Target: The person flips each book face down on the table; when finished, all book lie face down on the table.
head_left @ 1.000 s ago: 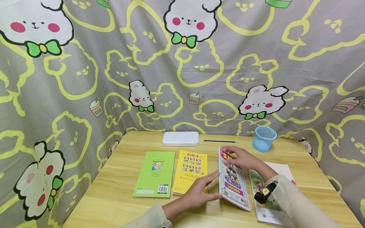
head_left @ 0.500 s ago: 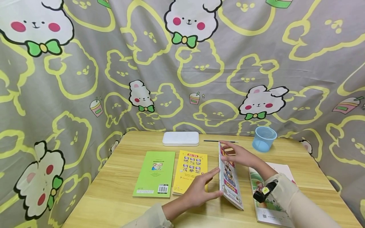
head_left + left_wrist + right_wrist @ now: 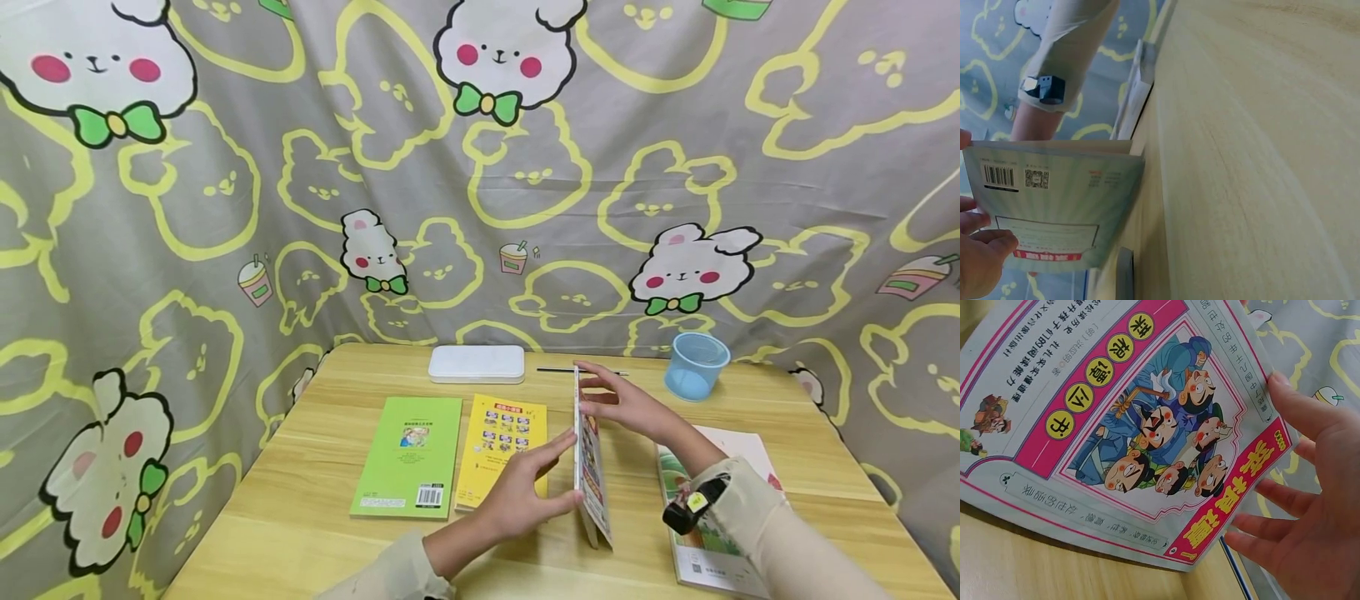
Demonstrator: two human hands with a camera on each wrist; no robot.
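A book with a cartoon cover stands nearly on edge above the table, its spine toward my left hand. My left hand is at the spine side, thumb and forefinger spread apart; the left wrist view shows fingertips against the pale green back cover. My right hand holds the far corner of the book. In the right wrist view the thumb lies at one edge and the fingers at the other, beside the pink title corner. Part of the front cover is hidden in the head view.
A green book and a yellow book lie to the left. Under my right forearm lies another book. Along the back are a white case, a thin dark stick and a blue mesh cup. Patterned curtain surrounds the table.
The book has turned from leaning with its front cover visible to nearly on edge. Its lower right edge has swung left, and my right hand has risen slightly. My left hand has barely moved.
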